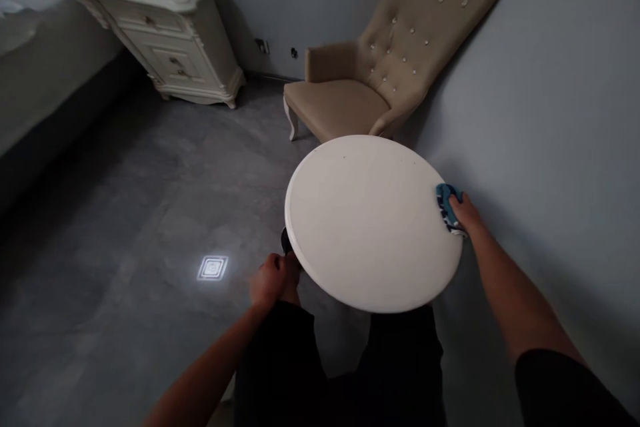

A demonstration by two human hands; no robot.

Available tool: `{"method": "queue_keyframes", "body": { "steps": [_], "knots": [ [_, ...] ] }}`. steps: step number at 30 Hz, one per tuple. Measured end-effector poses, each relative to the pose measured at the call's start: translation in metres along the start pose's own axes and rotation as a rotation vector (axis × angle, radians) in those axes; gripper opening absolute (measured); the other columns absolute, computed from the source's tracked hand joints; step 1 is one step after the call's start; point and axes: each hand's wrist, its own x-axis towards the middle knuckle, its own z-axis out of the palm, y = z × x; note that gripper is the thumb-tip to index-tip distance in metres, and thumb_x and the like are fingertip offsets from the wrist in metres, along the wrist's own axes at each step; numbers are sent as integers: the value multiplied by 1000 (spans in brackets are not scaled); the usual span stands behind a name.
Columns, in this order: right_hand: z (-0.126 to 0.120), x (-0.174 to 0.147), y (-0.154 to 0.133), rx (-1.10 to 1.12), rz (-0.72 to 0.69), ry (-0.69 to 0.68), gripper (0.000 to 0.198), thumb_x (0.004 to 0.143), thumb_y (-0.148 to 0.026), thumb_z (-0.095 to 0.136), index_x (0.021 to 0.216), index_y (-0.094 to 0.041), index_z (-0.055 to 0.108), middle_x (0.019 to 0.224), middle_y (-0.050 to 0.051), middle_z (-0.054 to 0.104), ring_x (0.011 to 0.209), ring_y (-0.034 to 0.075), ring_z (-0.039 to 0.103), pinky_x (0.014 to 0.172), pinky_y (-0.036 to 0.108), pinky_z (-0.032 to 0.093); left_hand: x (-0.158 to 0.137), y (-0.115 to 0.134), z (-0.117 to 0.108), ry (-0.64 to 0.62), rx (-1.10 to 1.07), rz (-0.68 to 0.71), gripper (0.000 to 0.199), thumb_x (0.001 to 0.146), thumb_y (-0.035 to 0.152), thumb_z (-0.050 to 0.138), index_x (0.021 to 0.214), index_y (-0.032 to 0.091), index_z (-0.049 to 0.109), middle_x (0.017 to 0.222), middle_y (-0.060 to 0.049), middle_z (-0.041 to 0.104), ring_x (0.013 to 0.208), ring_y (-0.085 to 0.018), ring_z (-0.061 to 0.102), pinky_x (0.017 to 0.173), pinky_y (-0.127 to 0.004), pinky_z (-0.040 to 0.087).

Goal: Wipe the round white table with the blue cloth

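Note:
A round white table [370,227] with a smooth top stands in front of me. My right hand [466,212] grips a blue cloth [447,203] with dark and white patterning, pressed against the right edge of the tabletop. On the other side, my left hand [269,280] rests by my leg with its fingers curled in, just left of the table's rim and apart from it. I see nothing in those fingers. A few tiny dark specks show on the far part of the tabletop.
Behind the table stands a tan tufted armchair [335,107] against the grey wall [560,80]. A cream nightstand [175,47] and a bed [45,60] are at the left. A bright square light pattern [213,268] lies on the grey floor [150,213].

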Motion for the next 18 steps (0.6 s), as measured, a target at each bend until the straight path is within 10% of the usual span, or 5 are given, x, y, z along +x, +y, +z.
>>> {"method": "queue_keyframes", "body": {
  "steps": [10, 18],
  "knots": [
    [19, 72, -72, -223, -86, -39, 73, 120, -55, 39, 173, -6, 54, 161, 37, 66, 147, 46, 68, 120, 57, 51, 12, -2, 0, 6, -28, -23, 42, 118, 51, 46, 127, 26, 79, 125, -18, 88, 114, -39, 84, 88, -43, 58],
    [40, -117, -29, -407, -424, 112, 84, 117, -57, 54, 181, -3, 47, 189, 35, 33, 173, 61, 32, 136, 82, 26, -7, 14, 7, 46, -13, 19, 40, 118, 46, 47, 128, 24, 79, 126, -21, 86, 110, -38, 84, 87, -43, 58]
  ]
}}
